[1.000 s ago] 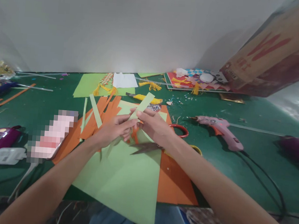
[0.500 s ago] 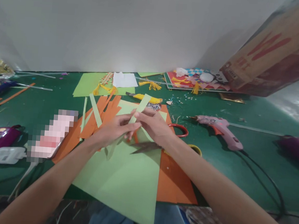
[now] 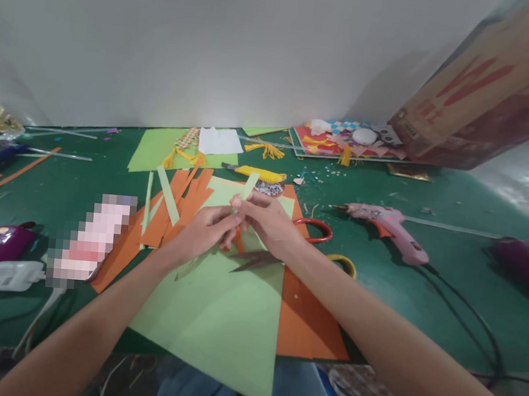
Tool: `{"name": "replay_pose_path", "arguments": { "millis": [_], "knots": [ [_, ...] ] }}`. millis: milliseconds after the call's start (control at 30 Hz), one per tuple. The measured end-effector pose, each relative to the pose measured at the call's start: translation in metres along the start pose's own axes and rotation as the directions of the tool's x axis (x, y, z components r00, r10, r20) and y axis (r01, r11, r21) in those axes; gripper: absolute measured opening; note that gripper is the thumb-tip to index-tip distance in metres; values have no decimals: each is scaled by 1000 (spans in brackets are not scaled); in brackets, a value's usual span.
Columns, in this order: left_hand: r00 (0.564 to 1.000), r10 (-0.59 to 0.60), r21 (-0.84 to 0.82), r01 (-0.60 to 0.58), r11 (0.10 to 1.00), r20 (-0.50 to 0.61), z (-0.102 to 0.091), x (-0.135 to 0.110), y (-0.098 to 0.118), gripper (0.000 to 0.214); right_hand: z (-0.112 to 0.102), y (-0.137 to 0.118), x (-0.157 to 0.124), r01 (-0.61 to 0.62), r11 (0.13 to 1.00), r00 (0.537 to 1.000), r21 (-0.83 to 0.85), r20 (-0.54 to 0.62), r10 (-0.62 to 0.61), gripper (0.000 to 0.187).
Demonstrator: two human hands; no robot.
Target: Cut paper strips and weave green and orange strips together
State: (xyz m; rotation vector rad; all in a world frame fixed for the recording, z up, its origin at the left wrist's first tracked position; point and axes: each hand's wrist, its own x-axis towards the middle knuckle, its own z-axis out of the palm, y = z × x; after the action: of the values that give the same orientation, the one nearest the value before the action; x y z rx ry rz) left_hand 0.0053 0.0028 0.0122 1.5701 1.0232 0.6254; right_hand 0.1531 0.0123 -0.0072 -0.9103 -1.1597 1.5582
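Two bare hands meet over the middle of the green bench (image 3: 452, 197), working at a narrow strip of pale green paper (image 3: 249, 186). The left hand (image 3: 212, 223) has its thumb and fingers closed on the strip's lower part; the right hand (image 3: 265, 216) pinches it just above, thumb on the facing side, so a short end slants up clear of the fingertips. How far the strip runs down behind the fingers I cannot tell. Beneath them lies a large light green sheet (image 3: 218, 316), its near corner hanging over the bench edge above the person's lap, with orange paper (image 3: 309, 323) showing from under its right side. Scissors (image 3: 256, 261) rest on the sheet below the right hand, blades to the left, the red and yellow loops showing on either side of the wrist. To the left of the hands, cut orange strips (image 3: 184, 207) lie in a loose heap, a few pale green ones among them, and beyond that a phone (image 3: 91, 242) with a blurred screen. A yellow cutter (image 3: 261, 174) lies just past the fingertips, and a pink glue gun (image 3: 388, 223) sits well to the right, nozzle turned toward the hands.
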Motion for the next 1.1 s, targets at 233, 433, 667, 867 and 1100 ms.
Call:
{"name": "replay_pose_path", "arguments": {
  "millis": [233, 433, 667, 867, 1100],
  "knots": [
    [1000, -8, 39, 8, 999, -4, 0, -1, 0, 27, -1, -4, 1, 17, 996, 999, 90, -29, -15, 36],
    [1000, -7, 43, 8, 999, -31, 1, 0, 3, 27, 3, 0, -2, -24, 997, 1000, 71, 13, 23, 38],
    [999, -41, 45, 41, 998, -1, 1, -1, 3, 31, -1, -4, 0, -10, 997, 998, 70, -69, 15, 39],
    [1000, -7, 50, 7, 999, -18, 0, 1, 1, 29, 2, 2, -1, -10, 996, 1000, 87, 24, 8, 37],
    [1000, -24, 28, 24, 999, -9, 0, -1, 1, 31, -1, -3, 1, 1, 1000, 998, 29, -56, 1, 38]
  ]
}}
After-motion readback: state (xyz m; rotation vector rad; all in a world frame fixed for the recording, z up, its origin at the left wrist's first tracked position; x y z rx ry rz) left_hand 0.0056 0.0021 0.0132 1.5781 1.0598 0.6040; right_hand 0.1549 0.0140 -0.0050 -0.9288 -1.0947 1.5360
